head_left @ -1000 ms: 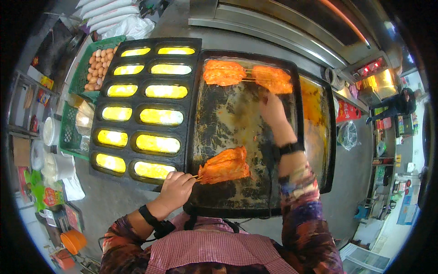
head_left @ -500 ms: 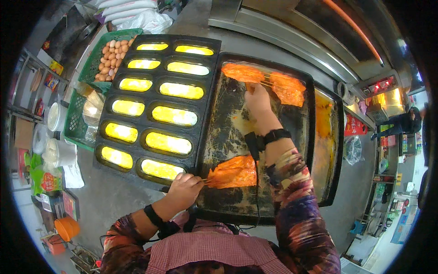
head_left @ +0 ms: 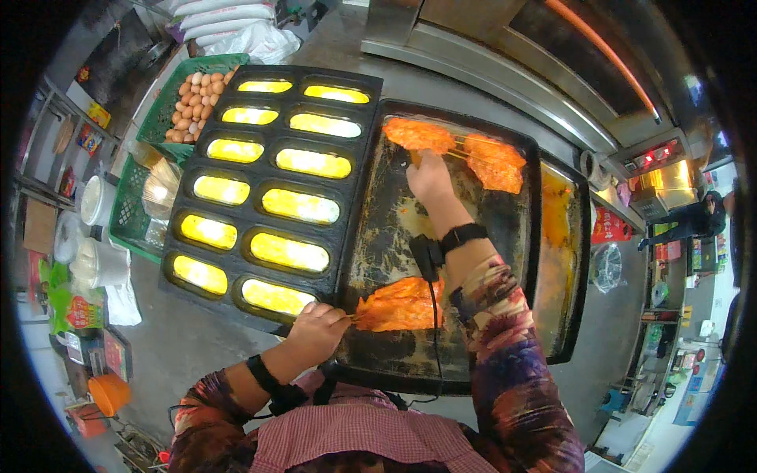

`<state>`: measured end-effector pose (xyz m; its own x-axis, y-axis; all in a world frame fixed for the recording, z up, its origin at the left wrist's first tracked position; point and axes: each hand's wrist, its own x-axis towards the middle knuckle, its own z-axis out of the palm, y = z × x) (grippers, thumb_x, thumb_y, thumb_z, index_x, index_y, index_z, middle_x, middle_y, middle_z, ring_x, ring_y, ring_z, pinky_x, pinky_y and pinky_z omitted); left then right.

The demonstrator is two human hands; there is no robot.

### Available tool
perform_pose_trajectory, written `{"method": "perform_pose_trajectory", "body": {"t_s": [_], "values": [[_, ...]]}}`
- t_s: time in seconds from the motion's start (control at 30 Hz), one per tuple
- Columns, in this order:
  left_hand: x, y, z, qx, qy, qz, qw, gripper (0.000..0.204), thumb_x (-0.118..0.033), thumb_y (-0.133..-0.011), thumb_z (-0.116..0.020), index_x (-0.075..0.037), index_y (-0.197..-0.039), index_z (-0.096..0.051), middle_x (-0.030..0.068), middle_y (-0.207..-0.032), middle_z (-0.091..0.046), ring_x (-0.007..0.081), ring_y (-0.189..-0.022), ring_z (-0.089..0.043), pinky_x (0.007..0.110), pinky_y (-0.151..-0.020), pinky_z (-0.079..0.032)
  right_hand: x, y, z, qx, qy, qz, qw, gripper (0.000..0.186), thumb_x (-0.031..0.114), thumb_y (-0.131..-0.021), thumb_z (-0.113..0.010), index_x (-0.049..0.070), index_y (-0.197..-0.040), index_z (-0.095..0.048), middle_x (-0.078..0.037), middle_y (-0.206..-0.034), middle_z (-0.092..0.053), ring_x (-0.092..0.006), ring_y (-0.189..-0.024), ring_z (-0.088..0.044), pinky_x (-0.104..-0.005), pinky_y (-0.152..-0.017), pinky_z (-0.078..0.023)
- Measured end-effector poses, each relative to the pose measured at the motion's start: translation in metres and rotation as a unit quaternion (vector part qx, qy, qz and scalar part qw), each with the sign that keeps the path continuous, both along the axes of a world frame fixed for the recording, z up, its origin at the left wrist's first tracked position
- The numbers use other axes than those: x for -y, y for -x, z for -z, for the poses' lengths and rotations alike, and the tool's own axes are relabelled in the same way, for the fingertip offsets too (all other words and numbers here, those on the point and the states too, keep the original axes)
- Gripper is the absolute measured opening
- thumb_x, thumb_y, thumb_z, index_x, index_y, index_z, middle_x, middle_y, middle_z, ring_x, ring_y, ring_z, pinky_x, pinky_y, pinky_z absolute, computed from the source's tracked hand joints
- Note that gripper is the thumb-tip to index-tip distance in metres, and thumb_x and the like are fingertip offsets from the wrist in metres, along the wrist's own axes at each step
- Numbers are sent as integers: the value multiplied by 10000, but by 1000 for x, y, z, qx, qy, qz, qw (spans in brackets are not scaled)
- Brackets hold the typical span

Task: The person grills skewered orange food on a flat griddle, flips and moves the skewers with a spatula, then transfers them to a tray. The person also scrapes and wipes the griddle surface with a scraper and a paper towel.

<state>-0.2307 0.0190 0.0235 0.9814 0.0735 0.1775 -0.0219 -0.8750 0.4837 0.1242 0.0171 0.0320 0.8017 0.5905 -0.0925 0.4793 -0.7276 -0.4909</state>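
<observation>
At the lower edge of a dark baking tray, my left hand grips the skewer ends of an orange marinated meat slab, which lies flat on the tray. My right hand reaches up to the upper left meat slab, fingers closed at its lower edge; whatever they grip is hidden. Beside it, another skewered slab lies at the tray's upper right. Left of the tray, a black mould has several oval wells filled with yellow batter.
A second, oily tray lies to the right. Green crates hold eggs and skewers at left. White tubs stand beside them, sacks behind, and a steel oven at the back. A person in dark clothes is at far right.
My right hand has moved leftward from the right slab to the left one. The trays, mould and surroundings have shifted in view. My left hand still grips the skewer ends.
</observation>
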Motion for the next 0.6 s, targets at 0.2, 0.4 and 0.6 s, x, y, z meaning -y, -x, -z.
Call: {"method": "perform_pose_trajectory", "body": {"t_s": [0.2, 0.4, 0.6], "values": [[-1, 3, 4, 33, 9, 1, 999, 246, -100, -696, -656, -82, -940, -669, 31, -985, -616, 218, -881, -561, 377, -793, -432, -15, 0, 1, -83, -108, 106, 985, 442, 226, -842, -577, -8, -1216, -533, -225, -1150, -603, -358, -1084, -571, -389, -915, -448], [-1, 2, 3, 30, 10, -4, 999, 231, -96, -681, -659, -76, -911, -666, 39, -958, -613, 222, -876, -560, 370, -765, -427, 45, 22, -48, -16, -12, -76, 997, 397, 207, -796, -600, 1, -1135, -607, -208, -1024, -658, -342, -985, -626, -388, -854, -487], [-1, 1, 0, 51, 0, 4, 999, 212, -88, -688, -657, -67, -899, -676, 42, -931, -615, 225, -850, -561, 365, -754, -426, 77, -15, -82, 6, -49, -33, 998, 376, 225, -817, -579, 19, -1128, -625, -198, -1032, -664, -313, -981, -637, -364, -848, -488]]}}
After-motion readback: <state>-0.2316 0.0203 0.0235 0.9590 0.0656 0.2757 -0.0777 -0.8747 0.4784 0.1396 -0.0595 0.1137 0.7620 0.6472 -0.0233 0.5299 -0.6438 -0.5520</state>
